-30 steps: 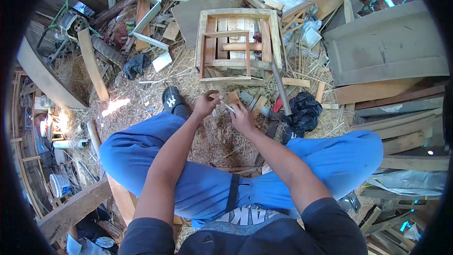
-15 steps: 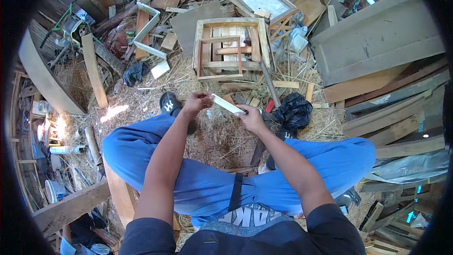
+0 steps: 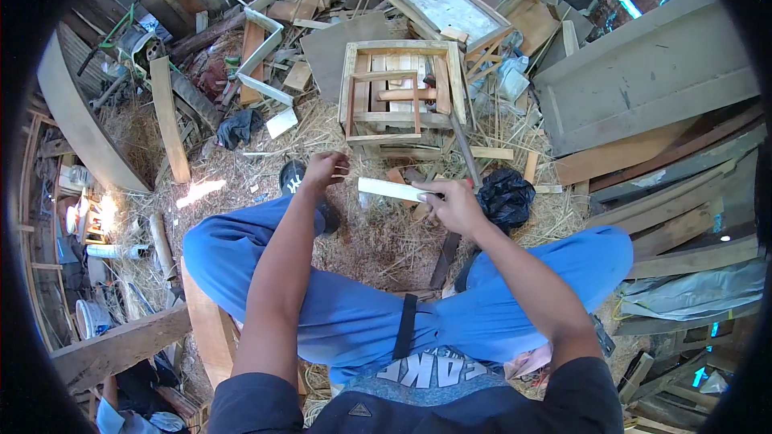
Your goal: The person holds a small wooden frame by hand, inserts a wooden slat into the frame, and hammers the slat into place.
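A pale, flat wooden strip sticks out to the left from my right hand, whose thumb and fingers are closed on its right end. A gap separates the strip's free end from my left hand, which is empty with its fingers loosely apart. Both hands are above the straw-strewn ground, between my bent knees. Beyond them stands a wooden stool-like frame, with a smaller brown frame lying on it. A long handle leans against its right side.
A black plastic bag lies right of my right hand, and another dark bag is farther left. Scrap wood is heaped at the back. Large grey panels and stacked boards line the right. A plank stands at left.
My left hand has let go of the strip and drawn a little left. My right hand has shifted right, and the strip now lies closer to level.
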Demonstrator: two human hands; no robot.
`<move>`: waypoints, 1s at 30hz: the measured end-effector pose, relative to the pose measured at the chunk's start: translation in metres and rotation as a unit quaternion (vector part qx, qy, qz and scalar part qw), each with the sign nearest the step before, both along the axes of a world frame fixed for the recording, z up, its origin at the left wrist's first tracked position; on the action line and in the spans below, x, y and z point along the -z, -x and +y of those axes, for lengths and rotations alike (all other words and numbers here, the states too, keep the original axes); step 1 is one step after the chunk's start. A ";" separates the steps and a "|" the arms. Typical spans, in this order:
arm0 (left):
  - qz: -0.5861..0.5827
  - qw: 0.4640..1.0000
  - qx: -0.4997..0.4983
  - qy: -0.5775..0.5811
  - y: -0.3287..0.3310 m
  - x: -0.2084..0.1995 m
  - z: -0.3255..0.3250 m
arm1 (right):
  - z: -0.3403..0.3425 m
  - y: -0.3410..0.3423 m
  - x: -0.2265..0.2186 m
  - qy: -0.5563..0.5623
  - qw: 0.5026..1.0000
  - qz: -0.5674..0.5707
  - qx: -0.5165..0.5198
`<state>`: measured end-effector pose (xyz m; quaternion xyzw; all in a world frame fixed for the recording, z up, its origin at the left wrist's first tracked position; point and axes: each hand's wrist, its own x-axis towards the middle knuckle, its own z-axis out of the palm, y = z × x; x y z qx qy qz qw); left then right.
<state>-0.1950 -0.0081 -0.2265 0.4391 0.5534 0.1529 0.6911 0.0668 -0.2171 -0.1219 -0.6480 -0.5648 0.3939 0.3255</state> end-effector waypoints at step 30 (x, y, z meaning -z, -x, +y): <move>-0.101 0.959 0.013 -0.263 -0.046 -0.178 0.019 | 0.102 -0.095 -0.097 -0.238 0.952 0.050 0.185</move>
